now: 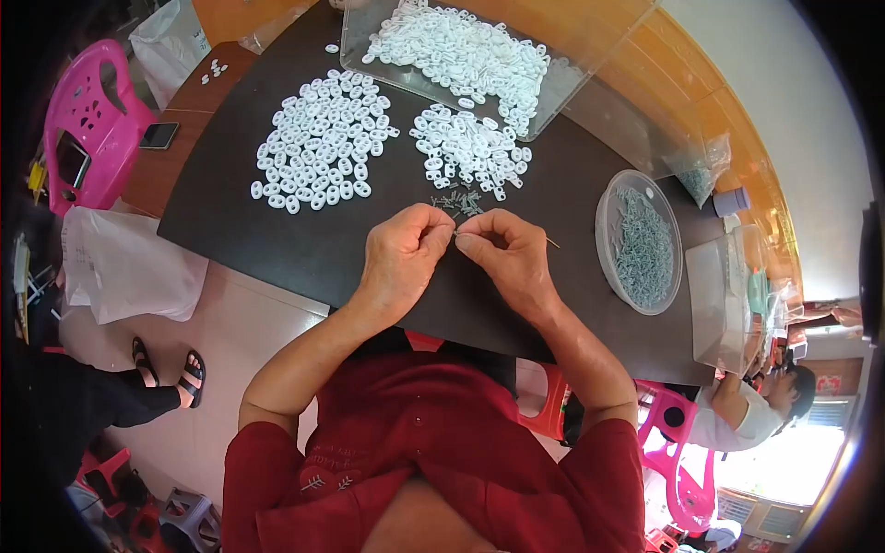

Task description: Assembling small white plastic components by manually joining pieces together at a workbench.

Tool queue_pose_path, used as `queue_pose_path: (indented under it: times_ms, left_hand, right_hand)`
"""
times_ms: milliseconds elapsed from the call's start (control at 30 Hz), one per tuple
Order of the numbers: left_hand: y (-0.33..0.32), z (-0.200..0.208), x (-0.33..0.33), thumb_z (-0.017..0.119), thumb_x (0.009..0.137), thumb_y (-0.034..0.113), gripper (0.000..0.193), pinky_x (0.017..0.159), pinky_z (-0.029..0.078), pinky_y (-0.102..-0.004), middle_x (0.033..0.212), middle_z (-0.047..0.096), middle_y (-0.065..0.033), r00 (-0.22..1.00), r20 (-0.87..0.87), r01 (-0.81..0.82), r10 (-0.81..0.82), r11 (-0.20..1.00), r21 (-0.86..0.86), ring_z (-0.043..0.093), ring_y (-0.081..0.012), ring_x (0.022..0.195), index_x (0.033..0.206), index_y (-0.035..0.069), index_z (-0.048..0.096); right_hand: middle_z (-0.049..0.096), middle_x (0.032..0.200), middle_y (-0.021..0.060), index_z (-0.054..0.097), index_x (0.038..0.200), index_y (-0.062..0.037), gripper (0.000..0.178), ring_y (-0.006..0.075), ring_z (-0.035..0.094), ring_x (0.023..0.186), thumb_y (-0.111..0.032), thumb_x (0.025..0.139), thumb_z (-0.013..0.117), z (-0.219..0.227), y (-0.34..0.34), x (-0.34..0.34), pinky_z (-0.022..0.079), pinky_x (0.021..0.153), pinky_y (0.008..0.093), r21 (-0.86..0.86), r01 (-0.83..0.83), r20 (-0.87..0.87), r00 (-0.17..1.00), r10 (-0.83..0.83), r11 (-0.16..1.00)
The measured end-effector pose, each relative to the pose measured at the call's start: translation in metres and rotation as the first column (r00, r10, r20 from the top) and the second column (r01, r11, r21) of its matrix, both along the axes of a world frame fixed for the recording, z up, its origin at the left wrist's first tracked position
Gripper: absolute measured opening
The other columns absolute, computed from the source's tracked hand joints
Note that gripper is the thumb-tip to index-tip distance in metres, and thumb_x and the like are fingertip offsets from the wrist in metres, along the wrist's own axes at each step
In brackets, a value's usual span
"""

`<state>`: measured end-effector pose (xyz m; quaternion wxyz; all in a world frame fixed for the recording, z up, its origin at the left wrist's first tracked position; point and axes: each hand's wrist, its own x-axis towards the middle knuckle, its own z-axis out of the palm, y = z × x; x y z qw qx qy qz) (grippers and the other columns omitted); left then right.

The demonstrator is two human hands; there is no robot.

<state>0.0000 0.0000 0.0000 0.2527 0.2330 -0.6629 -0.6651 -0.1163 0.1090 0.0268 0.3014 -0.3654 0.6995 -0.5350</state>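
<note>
My left hand (403, 255) and my right hand (507, 258) meet fingertip to fingertip over the dark table (304, 249). Both pinch a small part between them; a thin metal pin (551, 242) pokes out past my right hand. What my left fingers hold is hidden. Just beyond my fingers lies a small scatter of grey metal pins (459, 200). Behind that sit two heaps of small white plastic pieces, a spread-out one (323, 140) at left and a smaller one (472, 147) at right.
A clear tray (461, 51) of white pieces stands at the far edge. A round clear bowl (638, 241) of grey pins sits at right beside a clear box (724, 300). Pink chairs (92, 120), a phone (159, 135), and other people's legs and arms surround the table.
</note>
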Motion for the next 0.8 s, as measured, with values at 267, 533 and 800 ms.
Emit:
queue_pose_path:
  times_ms: [267,533,800]
  left_hand:
    - [-0.011,0.002,0.002,0.057,0.087,0.010,0.010,0.049,0.039,-0.0206,0.065,0.057,-0.0006,1.000,-0.010,0.017,-0.016,0.997,0.072,0.049,-0.0049,0.054,0.082,0.002,0.060]
    - [-0.015,0.007,0.002,0.057,0.089,0.017,0.014,0.042,0.029,-0.0162,0.065,0.052,0.0013,0.999,-0.016,0.040,-0.036,0.939,0.342,0.040,-0.0027,0.048,0.084,0.003,0.058]
    - [-0.020,0.004,0.000,0.056,0.085,0.012,0.012,0.044,0.035,-0.0197,0.062,0.055,-0.0005,1.000,0.012,-0.009,0.006,0.975,0.222,0.045,-0.0043,0.050,0.080,0.001,0.058]
  right_hand:
    - [0.059,0.073,-0.0024,0.062,0.085,0.0009,0.007,0.0014,0.050,0.064,-0.004,0.080,0.064,-0.004,-0.012,0.001,0.041,0.056,0.0176,0.002,0.028,-0.052,0.998,-0.028,1.000]
    - [0.056,0.071,-0.0042,0.061,0.084,0.0007,0.006,0.0002,0.048,0.062,-0.003,0.080,0.063,0.000,-0.016,0.009,0.039,0.054,0.0161,-0.044,0.044,-0.011,0.999,-0.045,0.998]
    - [0.057,0.073,-0.0023,0.061,0.087,0.0007,0.009,0.0016,0.049,0.066,-0.006,0.081,0.064,-0.002,-0.014,0.002,0.041,0.059,0.0174,-0.004,0.025,-0.089,0.996,-0.026,1.000]
